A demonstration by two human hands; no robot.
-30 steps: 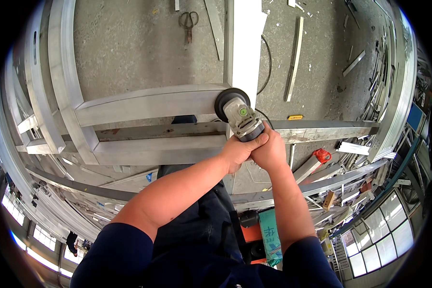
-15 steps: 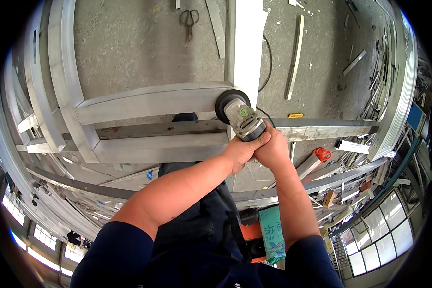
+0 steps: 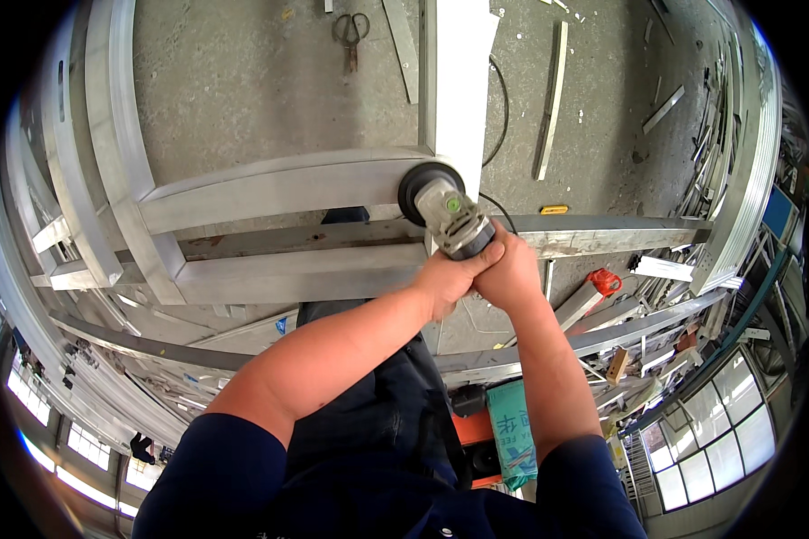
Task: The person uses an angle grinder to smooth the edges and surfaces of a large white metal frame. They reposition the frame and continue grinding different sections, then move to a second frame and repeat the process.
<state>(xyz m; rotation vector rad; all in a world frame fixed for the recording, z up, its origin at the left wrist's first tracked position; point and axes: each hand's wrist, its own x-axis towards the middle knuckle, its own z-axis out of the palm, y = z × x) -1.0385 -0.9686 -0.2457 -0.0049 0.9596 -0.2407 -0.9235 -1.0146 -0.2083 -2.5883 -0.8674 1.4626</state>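
Both my hands grip one grey angle grinder (image 3: 447, 214). My left hand (image 3: 447, 280) wraps the rear of its body from the left, and my right hand (image 3: 511, 272) clasps it from the right, the two touching. The grinder's dark disc guard (image 3: 420, 187) rests against the end of a grey aluminium frame bar (image 3: 270, 190), where that bar meets a white upright profile (image 3: 463, 81). A second aluminium bar (image 3: 297, 274) lies just below, under my left wrist. A black cable (image 3: 499, 108) trails away from the tool across the concrete floor.
Scissors (image 3: 352, 29) and loose metal strips (image 3: 551, 99) lie on the concrete floor beyond the frame. A red clamp (image 3: 604, 281) sits to the right. Stacked aluminium profiles (image 3: 63, 207) line the left side, more lean at right (image 3: 737, 153). A green bag (image 3: 511, 431) rests near my legs.
My hands and the grinder stay at the same joint; they have shifted only slightly, with the grinder edging a little up along the frame bar.
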